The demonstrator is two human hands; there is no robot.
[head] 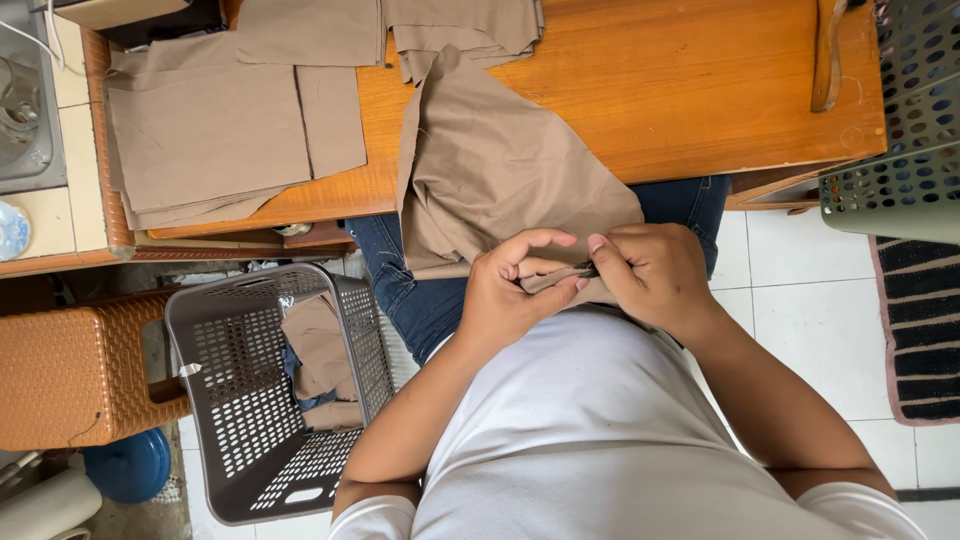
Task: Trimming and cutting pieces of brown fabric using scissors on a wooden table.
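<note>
Fabric is what you have in hand: a tan cloth piece, creased, draped from the wooden table edge down onto your lap. Your left hand and right hand pinch its lower edge together, fingers pressed on a small dark tool too small to identify. Flat tan cut pieces lie stacked on the table to your left. A grey perforated basket holding more cloth stands on the white tiled floor, beside an orange woven stool.

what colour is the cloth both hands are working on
Plain tan-brown, no pattern; the cloth shows best in the head view.
</note>
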